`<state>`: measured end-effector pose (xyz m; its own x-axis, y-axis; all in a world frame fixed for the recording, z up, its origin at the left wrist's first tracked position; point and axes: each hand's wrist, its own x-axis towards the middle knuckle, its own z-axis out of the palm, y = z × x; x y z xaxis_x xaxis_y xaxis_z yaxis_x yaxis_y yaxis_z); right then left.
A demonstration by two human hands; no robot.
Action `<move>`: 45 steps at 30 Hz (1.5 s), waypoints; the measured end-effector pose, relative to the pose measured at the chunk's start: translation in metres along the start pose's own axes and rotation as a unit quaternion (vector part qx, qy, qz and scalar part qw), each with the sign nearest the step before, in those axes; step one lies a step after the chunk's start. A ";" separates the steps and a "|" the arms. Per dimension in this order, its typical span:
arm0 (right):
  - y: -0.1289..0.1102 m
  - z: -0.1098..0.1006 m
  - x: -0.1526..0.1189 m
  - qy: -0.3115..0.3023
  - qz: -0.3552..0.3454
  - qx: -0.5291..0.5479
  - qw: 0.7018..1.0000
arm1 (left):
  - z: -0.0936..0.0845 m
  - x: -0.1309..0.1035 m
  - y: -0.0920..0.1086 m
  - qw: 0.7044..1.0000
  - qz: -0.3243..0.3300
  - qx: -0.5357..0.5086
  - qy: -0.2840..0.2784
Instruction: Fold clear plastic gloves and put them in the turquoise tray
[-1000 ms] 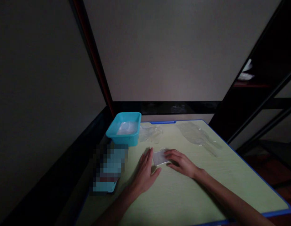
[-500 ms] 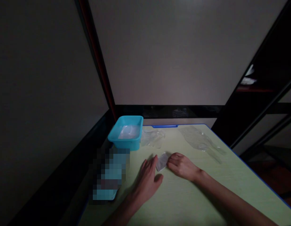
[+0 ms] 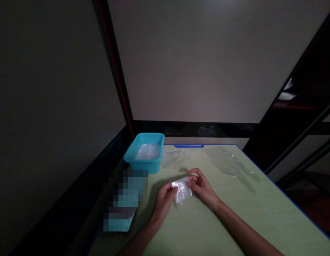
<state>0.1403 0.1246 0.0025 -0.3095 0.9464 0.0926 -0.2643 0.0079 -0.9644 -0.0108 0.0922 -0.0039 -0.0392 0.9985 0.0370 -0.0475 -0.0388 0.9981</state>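
Between my two hands is a small folded piece of clear plastic (image 3: pixel 183 191), shiny and wrinkled, raised a little above the table. My left hand (image 3: pixel 164 199) pinches its left edge with the thumb on top. On the opposite side, my right hand (image 3: pixel 203 186) grips the upper right corner between thumb and fingers, its index finger arched above. A loose flap hangs from the lower edge of the plastic. Past my hands, a crumpled clear plastic sheet (image 3: pixel 173 159) lies flat beside the blue basin.
The blue basin (image 3: pixel 145 165) stands at the table's back left with folded clear plastic (image 3: pixel 148 152) inside. Nearer me is a blurred-out teal object (image 3: pixel 127 199). A long clear plastic piece (image 3: pixel 226 161) lies at the back right of the pale green table (image 3: pixel 261 213). A wall panel rises behind.
Both hands have lifted the folded plastic off the table and now hold it by its sides. My left fingers went from stretched out to pinching. The view has shifted slightly.
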 end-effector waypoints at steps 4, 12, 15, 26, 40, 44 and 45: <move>0.006 0.003 -0.002 0.016 -0.013 0.015 1.000 | 0.000 0.001 0.003 0.999 -0.018 -0.028 0.007; 0.007 -0.005 -0.003 -0.032 0.013 0.026 0.999 | 0.005 -0.005 0.010 0.999 -0.036 -0.017 -0.010; 0.006 -0.005 -0.005 -0.069 0.020 0.013 0.997 | 0.005 -0.005 0.010 0.999 -0.039 -0.005 -0.010; 0.008 0.002 -0.006 0.024 0.001 0.036 0.999 | 0.004 -0.004 0.005 0.999 -0.012 0.001 0.046; 0.004 -0.005 -0.006 0.009 -0.041 -0.047 0.998 | 0.009 -0.011 0.002 0.998 -0.001 -0.006 -0.064; 0.004 -0.007 -0.006 -0.004 -0.037 -0.065 0.997 | 0.005 -0.008 -0.004 0.999 0.004 0.006 -0.041; 0.004 -0.007 -0.006 -0.014 -0.023 -0.057 0.998 | 0.004 -0.007 -0.005 0.999 0.005 0.008 -0.035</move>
<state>0.1477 0.1210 -0.0040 -0.3257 0.9345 0.1436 -0.1745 0.0898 -0.9806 -0.0064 0.0853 -0.0094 0.0294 0.9983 0.0498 -0.0306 -0.0489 0.9983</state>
